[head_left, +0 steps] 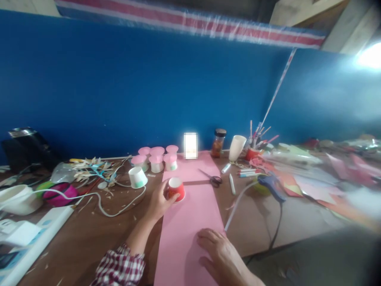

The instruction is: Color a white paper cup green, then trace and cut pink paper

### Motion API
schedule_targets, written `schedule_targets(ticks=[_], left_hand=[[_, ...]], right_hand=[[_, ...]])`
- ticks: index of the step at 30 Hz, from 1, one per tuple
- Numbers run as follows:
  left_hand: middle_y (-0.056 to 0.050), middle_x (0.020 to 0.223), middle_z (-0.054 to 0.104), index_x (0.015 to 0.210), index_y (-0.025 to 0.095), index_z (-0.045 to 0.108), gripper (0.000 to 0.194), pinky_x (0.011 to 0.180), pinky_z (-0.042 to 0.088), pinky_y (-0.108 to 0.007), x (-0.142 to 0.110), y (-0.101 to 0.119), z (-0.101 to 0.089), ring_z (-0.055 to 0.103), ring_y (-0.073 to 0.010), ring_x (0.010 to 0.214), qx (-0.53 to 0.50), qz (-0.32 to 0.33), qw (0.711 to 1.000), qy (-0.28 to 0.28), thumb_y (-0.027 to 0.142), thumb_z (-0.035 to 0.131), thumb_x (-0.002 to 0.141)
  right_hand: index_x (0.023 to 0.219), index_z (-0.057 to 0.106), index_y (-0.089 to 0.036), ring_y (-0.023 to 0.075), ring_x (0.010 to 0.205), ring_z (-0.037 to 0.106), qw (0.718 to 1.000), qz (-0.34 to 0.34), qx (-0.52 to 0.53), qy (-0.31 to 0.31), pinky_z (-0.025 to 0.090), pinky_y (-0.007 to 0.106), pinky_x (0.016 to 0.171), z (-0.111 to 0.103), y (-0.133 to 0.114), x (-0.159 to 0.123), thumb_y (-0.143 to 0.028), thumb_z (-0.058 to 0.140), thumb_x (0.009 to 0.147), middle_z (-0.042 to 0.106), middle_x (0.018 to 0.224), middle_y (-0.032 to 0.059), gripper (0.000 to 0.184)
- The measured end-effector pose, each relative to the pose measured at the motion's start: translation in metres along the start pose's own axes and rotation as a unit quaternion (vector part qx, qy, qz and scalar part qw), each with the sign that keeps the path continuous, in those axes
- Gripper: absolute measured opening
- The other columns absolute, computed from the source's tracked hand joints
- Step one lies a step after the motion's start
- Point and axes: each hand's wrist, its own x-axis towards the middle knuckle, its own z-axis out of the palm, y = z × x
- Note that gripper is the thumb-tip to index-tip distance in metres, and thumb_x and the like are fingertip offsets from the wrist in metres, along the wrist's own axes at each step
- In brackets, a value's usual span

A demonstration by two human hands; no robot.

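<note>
My left hand (161, 199) is wrapped round a red paper cup (177, 190), which stands upside down on a long pink paper sheet (187, 222). The cup's pale base faces up. Low over the sheet's right edge rests my right hand (220, 250), palm down with its fingers stretched out and nothing in them. A pair of scissors (214, 179) lies across the far part of the sheet. Behind my left hand, a white paper cup (137, 177) with green marks sits upside down. Several cups topped with pink discs (156, 152) are grouped near the wall.
A white cable (113, 214) loops over the table at left, beside a power strip (44, 234). To the right lie markers (249, 173), a blue glue gun (271, 186) and loose coloured papers (312, 186). A lidded jar (218, 143) and a beige cup (237, 147) stand near the blue wall.
</note>
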Motion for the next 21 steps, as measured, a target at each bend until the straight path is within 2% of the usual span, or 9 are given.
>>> schedule_targets(ticks=[5, 9, 11, 13, 14, 16, 18, 21], left_hand=[[-0.012, 0.114, 0.062, 0.121, 0.018, 0.05, 0.056, 0.087, 0.052, -0.04, 0.001, 0.009, -0.001, 0.062, -0.0252, 0.103, 0.014, 0.001, 1.0, 0.0, 0.037, 0.067, 0.071], [-0.013, 0.117, 0.06, 0.12, 0.017, 0.048, 0.06, 0.087, 0.053, -0.041, 0.001, 0.008, 0.001, 0.062, -0.0266, 0.103, 0.03, -0.005, 0.999, 0.028, 0.04, 0.069, 0.069], [-0.013, 0.114, 0.062, 0.119, 0.016, 0.048, 0.062, 0.085, 0.054, -0.041, 0.001, 0.006, 0.002, 0.063, -0.027, 0.101, 0.039, -0.013, 0.998, 0.036, 0.042, 0.07, 0.067], [-0.013, 0.11, 0.064, 0.117, 0.015, 0.049, 0.063, 0.083, 0.054, -0.04, 0.001, 0.006, 0.002, 0.064, -0.0273, 0.098, 0.049, -0.019, 0.998, 0.034, 0.043, 0.071, 0.065], [-0.013, 0.109, 0.064, 0.116, 0.015, 0.049, 0.063, 0.082, 0.055, -0.04, 0.001, 0.006, 0.002, 0.064, -0.0275, 0.098, 0.053, -0.022, 0.998, 0.035, 0.044, 0.071, 0.065], [-0.013, 0.108, 0.065, 0.115, 0.015, 0.049, 0.062, 0.081, 0.055, -0.039, 0.001, 0.009, 0.001, 0.064, -0.0278, 0.098, 0.054, -0.029, 0.997, 0.036, 0.044, 0.071, 0.065], [-0.013, 0.108, 0.064, 0.116, 0.015, 0.049, 0.061, 0.081, 0.055, -0.04, 0.001, 0.012, -0.001, 0.064, -0.0279, 0.098, 0.047, -0.04, 0.998, 0.024, 0.044, 0.07, 0.066], [-0.013, 0.111, 0.063, 0.117, 0.016, 0.048, 0.061, 0.083, 0.054, -0.042, 0.001, 0.014, -0.002, 0.063, -0.0284, 0.101, 0.056, -0.047, 0.997, 0.006, 0.044, 0.069, 0.068]], right_hand=[[0.109, 0.063, -0.022, 0.0217, 0.114, 0.05, 1.0, -0.007, 0.001, 0.006, 0.036, 0.032, 0.097, 0.003, 0.004, 0.001, -0.021, 0.062, 0.076, 0.06, 0.122, 0.0049, 0.033], [0.11, 0.063, -0.023, 0.0222, 0.111, 0.052, 0.998, -0.056, 0.014, 0.014, 0.038, 0.031, 0.094, 0.002, 0.007, -0.001, -0.025, 0.066, 0.075, 0.062, 0.119, 0.0052, 0.035], [0.108, 0.063, -0.023, 0.0207, 0.108, 0.054, 0.995, -0.091, 0.023, 0.024, 0.04, 0.029, 0.092, -0.005, 0.009, 0.0, -0.025, 0.066, 0.075, 0.063, 0.116, 0.0049, 0.033], [0.103, 0.065, -0.022, 0.0181, 0.101, 0.058, 0.994, -0.092, 0.02, 0.055, 0.043, 0.026, 0.087, -0.022, 0.015, 0.004, -0.024, 0.061, 0.079, 0.065, 0.109, 0.0048, 0.025], [0.1, 0.065, -0.02, 0.0167, 0.095, 0.06, 0.994, -0.071, 0.006, 0.079, 0.044, 0.024, 0.083, -0.034, 0.021, 0.009, -0.022, 0.057, 0.081, 0.067, 0.103, 0.0048, 0.02], [0.094, 0.064, -0.019, 0.0147, 0.081, 0.062, 0.99, 0.025, -0.071, 0.122, 0.045, 0.023, 0.072, -0.062, 0.037, 0.024, -0.025, 0.05, 0.087, 0.067, 0.092, 0.0049, 0.017], [0.095, 0.062, -0.02, 0.0141, 0.08, 0.063, 0.967, 0.127, -0.191, 0.111, 0.043, 0.021, 0.068, -0.089, 0.058, 0.045, -0.03, 0.045, 0.091, 0.067, 0.091, 0.0041, 0.02], [0.096, 0.061, -0.013, 0.0189, 0.077, 0.065, 0.948, 0.185, -0.24, 0.093, 0.044, 0.025, 0.064, -0.117, 0.091, 0.077, -0.025, 0.046, 0.09, 0.067, 0.084, 0.0096, 0.02]])
